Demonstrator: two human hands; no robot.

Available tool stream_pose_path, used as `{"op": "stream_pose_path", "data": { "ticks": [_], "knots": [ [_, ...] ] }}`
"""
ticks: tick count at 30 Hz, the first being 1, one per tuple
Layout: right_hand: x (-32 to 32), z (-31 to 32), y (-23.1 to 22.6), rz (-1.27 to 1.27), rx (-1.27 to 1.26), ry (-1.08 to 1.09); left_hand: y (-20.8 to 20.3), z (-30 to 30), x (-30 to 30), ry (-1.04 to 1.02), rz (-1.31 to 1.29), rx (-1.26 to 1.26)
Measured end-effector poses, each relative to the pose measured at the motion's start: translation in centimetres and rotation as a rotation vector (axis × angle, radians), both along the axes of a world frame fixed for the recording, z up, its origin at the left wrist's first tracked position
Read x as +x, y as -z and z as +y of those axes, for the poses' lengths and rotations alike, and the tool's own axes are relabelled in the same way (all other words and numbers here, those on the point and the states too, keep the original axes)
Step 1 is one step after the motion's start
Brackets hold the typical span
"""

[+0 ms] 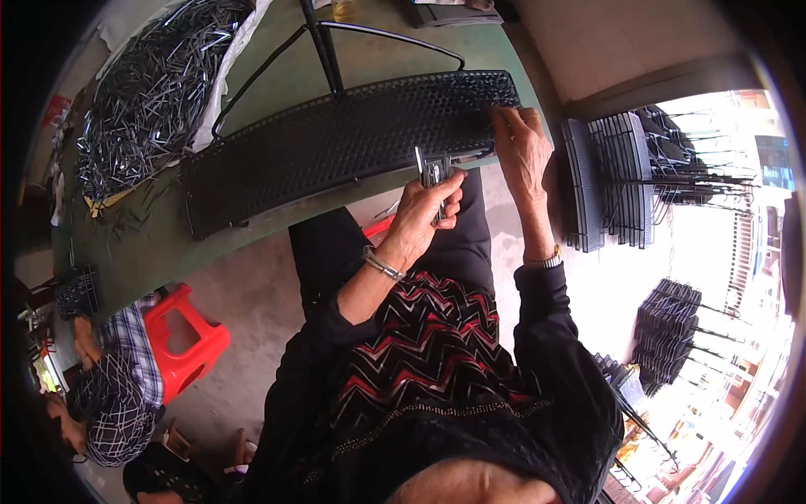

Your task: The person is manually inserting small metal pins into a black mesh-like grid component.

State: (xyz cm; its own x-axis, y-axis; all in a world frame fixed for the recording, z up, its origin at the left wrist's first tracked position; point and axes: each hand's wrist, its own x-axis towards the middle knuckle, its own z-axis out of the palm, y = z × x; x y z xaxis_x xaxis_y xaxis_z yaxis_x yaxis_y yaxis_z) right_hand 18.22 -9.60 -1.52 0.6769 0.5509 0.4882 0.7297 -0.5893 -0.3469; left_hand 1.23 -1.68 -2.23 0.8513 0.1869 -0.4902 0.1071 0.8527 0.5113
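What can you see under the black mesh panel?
The green table shows beyond the far edge of the black mesh panel, which appears to rest on it. Whatever lies directly beneath is covered and cannot be made out.

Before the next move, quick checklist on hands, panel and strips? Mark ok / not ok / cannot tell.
1. Left hand holding metal strips: ok, several in its grip.
2. Right hand at the perforated black panel: ok, fingers at its right end.
3. Panel lying on the green table: ok.
4. What sits under the right fingertips: cannot tell, the hand hides it.
5. Strip heap within its sack: not ok, some strips lie loose on the table.
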Motion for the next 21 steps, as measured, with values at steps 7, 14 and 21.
{"op": "stream_pose_path", "data": {
  "ticks": [7, 14, 21],
  "knots": [
    [0.03, -0.45, 0.46, -0.128, -0.049, 0.015, 0.05, -0.33, 0.13, 0.005, 0.017, 0.042],
    [0.62, -0.04, 0.34, -0.220, -0.052, -0.002, -0.42, -0.57, 0.09, 0.036, 0.017, 0.077],
    [0.25, -0.53, 0.12, -0.165, -0.029, -0.001, -0.04, -0.70, -0.14, 0.068, -0.019, 0.061]
  ]
}}
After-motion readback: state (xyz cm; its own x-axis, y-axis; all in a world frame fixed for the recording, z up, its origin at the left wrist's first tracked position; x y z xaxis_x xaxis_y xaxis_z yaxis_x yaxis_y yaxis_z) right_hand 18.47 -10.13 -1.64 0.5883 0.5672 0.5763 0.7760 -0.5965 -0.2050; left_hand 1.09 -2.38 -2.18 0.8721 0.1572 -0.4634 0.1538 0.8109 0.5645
